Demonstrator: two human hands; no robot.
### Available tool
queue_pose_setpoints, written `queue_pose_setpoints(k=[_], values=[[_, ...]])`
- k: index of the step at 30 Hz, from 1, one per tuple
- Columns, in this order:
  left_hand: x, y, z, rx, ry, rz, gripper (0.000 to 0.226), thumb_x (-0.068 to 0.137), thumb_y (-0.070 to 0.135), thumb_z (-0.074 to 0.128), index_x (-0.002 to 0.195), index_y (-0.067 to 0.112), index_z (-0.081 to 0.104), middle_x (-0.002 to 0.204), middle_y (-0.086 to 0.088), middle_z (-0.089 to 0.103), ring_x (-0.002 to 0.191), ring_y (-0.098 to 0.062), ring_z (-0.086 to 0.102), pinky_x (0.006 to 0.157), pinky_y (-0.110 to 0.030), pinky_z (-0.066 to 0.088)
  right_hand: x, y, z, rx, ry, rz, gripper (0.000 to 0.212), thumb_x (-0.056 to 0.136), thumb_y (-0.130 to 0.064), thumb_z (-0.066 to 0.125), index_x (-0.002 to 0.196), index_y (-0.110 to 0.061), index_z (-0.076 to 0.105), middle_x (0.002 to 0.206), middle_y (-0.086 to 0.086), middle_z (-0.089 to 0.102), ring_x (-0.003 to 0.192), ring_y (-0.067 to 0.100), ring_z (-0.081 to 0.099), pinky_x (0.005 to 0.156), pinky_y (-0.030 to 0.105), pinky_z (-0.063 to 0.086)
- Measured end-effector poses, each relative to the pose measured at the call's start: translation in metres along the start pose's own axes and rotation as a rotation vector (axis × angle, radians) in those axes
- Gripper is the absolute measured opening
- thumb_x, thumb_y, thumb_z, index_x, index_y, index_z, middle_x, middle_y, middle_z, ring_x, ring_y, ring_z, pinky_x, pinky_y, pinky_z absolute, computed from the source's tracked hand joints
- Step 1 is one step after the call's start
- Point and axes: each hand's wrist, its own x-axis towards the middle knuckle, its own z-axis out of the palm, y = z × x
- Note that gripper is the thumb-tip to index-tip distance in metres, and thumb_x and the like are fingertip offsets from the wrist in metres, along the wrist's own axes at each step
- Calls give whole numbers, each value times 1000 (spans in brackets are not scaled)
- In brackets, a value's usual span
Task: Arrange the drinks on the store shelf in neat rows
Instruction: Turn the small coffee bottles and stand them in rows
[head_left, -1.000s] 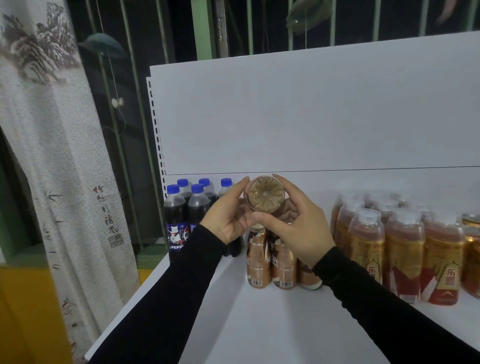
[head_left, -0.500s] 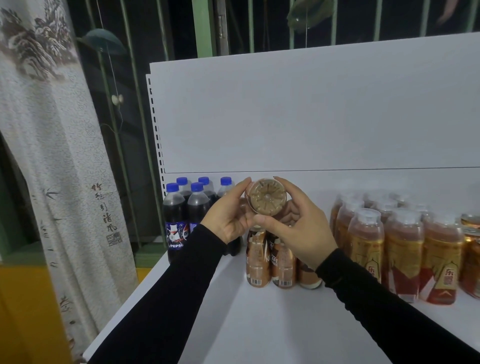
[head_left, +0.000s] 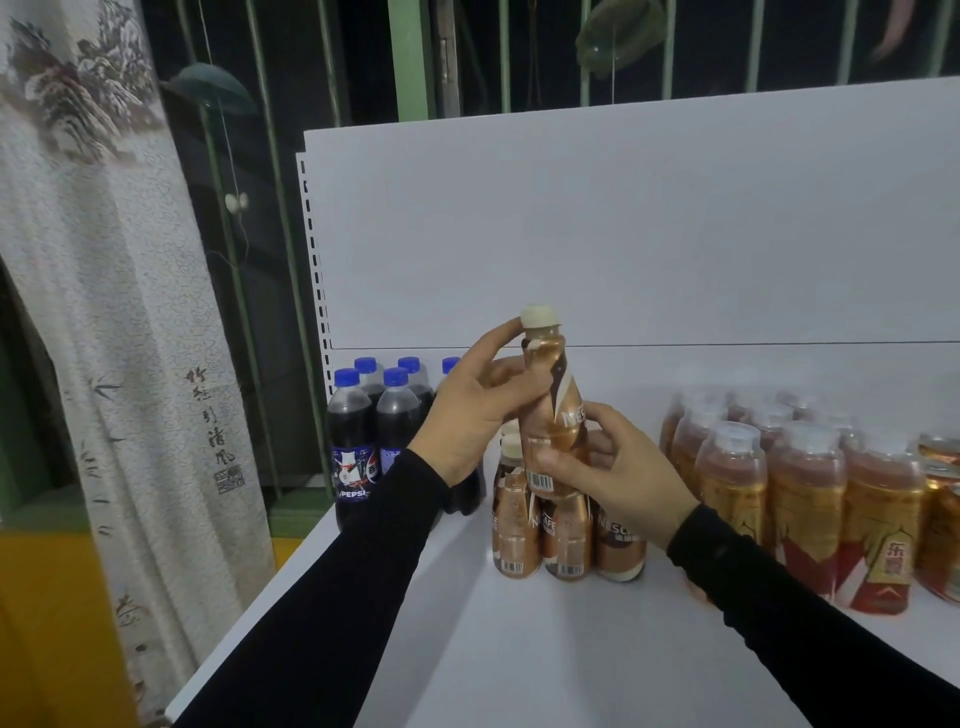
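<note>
A copper-brown plastic coffee bottle (head_left: 555, 415) with a cream cap, white lettering and a white barcode patch is seen against a plain white metal shelf (head_left: 519, 649). Dark cola bottles (head_left: 374, 431) are topped with blue caps and wrapped in blue labels printed in white. Amber tea bottles (head_left: 805, 499) are banded in gold and red. A pale curtain (head_left: 104, 312) is patterned with grey ink landscape and black calligraphy. Black sleeves (head_left: 337, 597) are worn

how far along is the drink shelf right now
Done: cola bottles and tea bottles stand grouped. In hand: left hand and right hand hold a coffee bottle upright above the others. Left: setting it down and straightening the rows.
</note>
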Motion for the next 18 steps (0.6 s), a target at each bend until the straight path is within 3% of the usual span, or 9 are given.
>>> queue_pose_setpoints(k=[4,7,12,18], values=[[-8,9,7,167,1,171,41,81,9,80,116,25,67,111,2,75,112,-19,68,105,-44,50,1,15,-2,3,62,-20,61,72,-25,86,116,-42,47,111,-12,68,105,0,64,93,22,49],[-14,7,9,231,-54,234,48,69,21,84,112,30,67,111,10,74,113,-17,68,102,-38,52,4,15,-4,-27,128,-63,64,72,-13,85,112,-43,45,109,-18,67,106,-5,61,89,16,47],[-15,7,9,248,-78,278,48,65,29,82,110,31,67,109,14,74,112,-14,67,100,-33,53,7,18,-5,-85,147,-75,67,74,-14,84,112,-48,42,107,-35,61,108,-15,54,91,12,41],[-7,18,8,248,-59,273,43,73,31,80,114,38,66,113,8,73,110,-15,68,98,-37,54,7,17,-6,-97,134,-69,63,75,-24,84,115,-51,43,110,-31,60,106,-17,53,87,9,40]])
